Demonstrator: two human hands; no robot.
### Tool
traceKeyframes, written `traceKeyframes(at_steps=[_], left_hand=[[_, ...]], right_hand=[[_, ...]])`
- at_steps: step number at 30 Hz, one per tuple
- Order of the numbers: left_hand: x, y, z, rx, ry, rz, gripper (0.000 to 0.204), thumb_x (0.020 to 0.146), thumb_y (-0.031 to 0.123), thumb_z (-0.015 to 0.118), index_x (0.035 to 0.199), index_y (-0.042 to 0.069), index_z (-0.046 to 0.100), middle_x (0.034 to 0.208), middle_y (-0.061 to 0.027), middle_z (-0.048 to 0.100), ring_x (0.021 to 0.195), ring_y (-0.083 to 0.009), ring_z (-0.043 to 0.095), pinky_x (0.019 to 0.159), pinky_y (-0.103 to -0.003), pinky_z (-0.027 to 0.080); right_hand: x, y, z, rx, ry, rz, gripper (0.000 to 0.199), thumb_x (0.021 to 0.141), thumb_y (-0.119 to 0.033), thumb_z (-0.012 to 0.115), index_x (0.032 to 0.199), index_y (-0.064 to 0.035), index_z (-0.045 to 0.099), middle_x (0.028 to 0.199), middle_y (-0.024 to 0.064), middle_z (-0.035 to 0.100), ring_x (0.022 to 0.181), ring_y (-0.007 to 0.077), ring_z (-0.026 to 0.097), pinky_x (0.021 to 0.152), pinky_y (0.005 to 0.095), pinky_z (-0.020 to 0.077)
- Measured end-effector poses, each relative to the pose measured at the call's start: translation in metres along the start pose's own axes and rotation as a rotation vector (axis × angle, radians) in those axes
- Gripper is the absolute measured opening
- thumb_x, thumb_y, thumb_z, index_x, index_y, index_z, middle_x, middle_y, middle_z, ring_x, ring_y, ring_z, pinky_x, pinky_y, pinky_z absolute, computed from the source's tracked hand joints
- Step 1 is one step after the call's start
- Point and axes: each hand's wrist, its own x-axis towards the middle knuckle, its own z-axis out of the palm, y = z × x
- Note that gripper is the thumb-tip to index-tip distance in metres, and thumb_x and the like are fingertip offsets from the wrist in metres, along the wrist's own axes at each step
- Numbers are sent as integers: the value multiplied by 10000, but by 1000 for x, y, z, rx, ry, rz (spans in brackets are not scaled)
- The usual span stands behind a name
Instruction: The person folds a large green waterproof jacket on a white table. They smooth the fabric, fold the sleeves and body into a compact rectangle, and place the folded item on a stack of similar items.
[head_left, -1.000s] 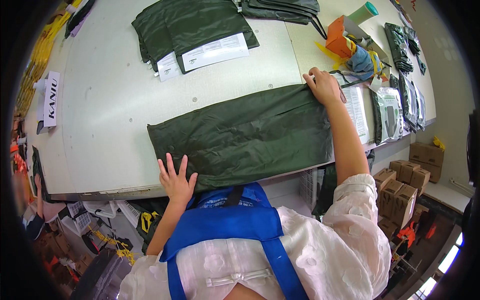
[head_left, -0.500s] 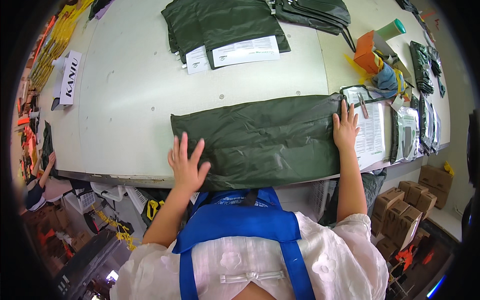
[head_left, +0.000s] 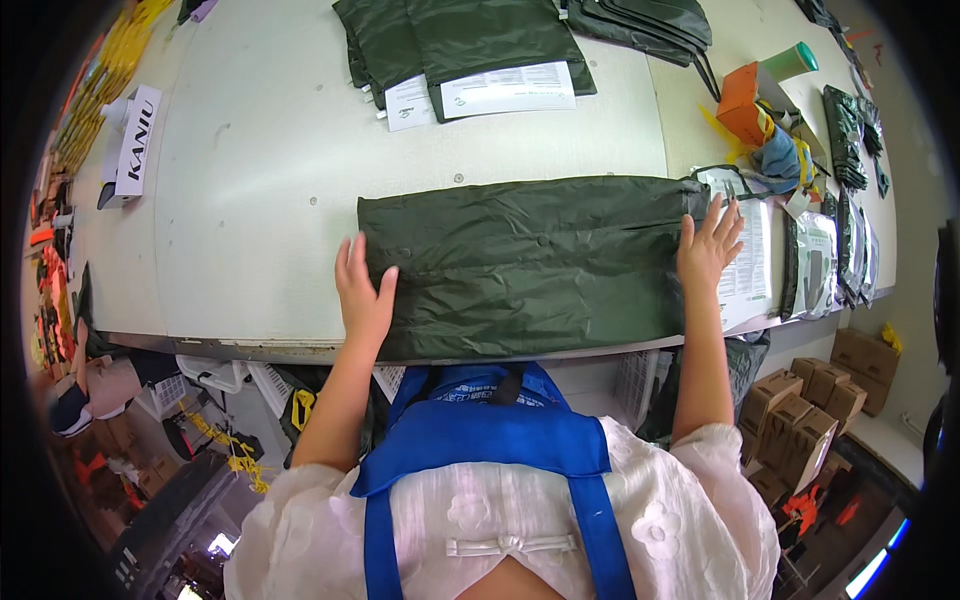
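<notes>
A dark green folded garment (head_left: 530,262) lies flat and long across the near part of the pale table (head_left: 250,170). My left hand (head_left: 363,290) rests palm down on its left end, fingers apart. Palm down at the garment's right end lies my right hand (head_left: 708,243), its fingers reaching onto a printed white sheet (head_left: 745,262). Neither hand grips anything.
More folded green garments with white printed sheets (head_left: 470,40) lie at the table's far side. An orange box (head_left: 742,102), a green cup (head_left: 792,62) and bagged dark items (head_left: 835,250) crowd the right end. Brown cartons (head_left: 810,415) stand on the floor at right.
My right hand drew back from the garment's far right corner to its right end. My left hand moved up from the table edge onto the garment's left end. The view shifted.
</notes>
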Motion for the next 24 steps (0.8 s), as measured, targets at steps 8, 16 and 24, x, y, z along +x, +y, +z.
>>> traceKeyframes(at_steps=[8, 16, 24], left_hand=[[-1, 2, -39, -880, -460, -660, 558, 820, 70, 643, 1326, -6, 421, 1280, -148, 515, 1118, -227, 551, 945, -371, 450], [19, 240, -35, -1270, -802, -290, 752, 840, 108, 651, 1430, 17, 193, 1237, -129, 500, 1042, -205, 564, 915, -364, 474], [-14, 182, 87, -315, -613, 211, 796, 853, 187, 667, 1487, 186, 185, 1421, -162, 300, 1201, -261, 439, 925, -386, 429]], right_hand=[[-107, -175, -58, 1430, -556, -125, 546, 995, -268, 353, 1439, 39, 271, 1503, 191, 283, 1408, 309, 238, 1141, 352, 174], [-100, -152, -25, 2108, -702, 312, 558, 1007, -374, 331, 1441, -23, 306, 1465, 142, 358, 1339, 278, 348, 1098, 359, 272], [-108, -115, -30, 2781, -607, 871, 548, 996, -401, 315, 1417, -50, 335, 1417, 146, 403, 1255, 282, 420, 1018, 384, 361]])
